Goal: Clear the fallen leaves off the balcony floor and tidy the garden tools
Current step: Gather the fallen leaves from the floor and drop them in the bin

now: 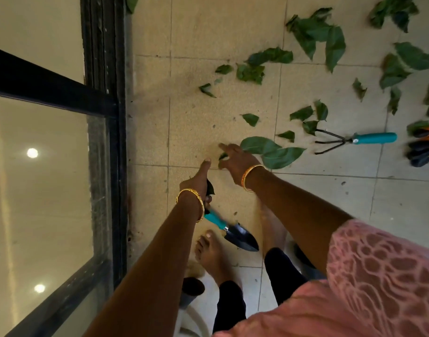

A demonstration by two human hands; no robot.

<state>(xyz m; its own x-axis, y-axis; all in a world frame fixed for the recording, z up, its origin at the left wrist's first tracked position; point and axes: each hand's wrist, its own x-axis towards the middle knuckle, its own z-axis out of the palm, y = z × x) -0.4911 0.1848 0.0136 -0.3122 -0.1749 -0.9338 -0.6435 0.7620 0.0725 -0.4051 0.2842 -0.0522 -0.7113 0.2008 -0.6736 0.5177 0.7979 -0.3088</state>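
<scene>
Green leaves lie scattered over the beige tiled floor point(208, 40). My left hand point(197, 182) grips a dark leaf point(210, 187) and its index finger points forward. Just under that wrist is a trowel point(241, 237) with a teal handle and black blade; I cannot tell whether the hand holds it. My right hand point(235, 160) reaches down and pinches a small leaf piece point(222, 156). Two large leaves point(273, 152) lie right beside it. A teal-handled hand rake point(375, 138) lies on the floor to the right.
Orange and black garden gloves point(422, 148) lie at the right edge. A black-framed glass railing point(104, 105) runs along the left. My bare foot point(209, 254) stands next to the trowel blade. More leaves point(315, 32) cover the far right tiles.
</scene>
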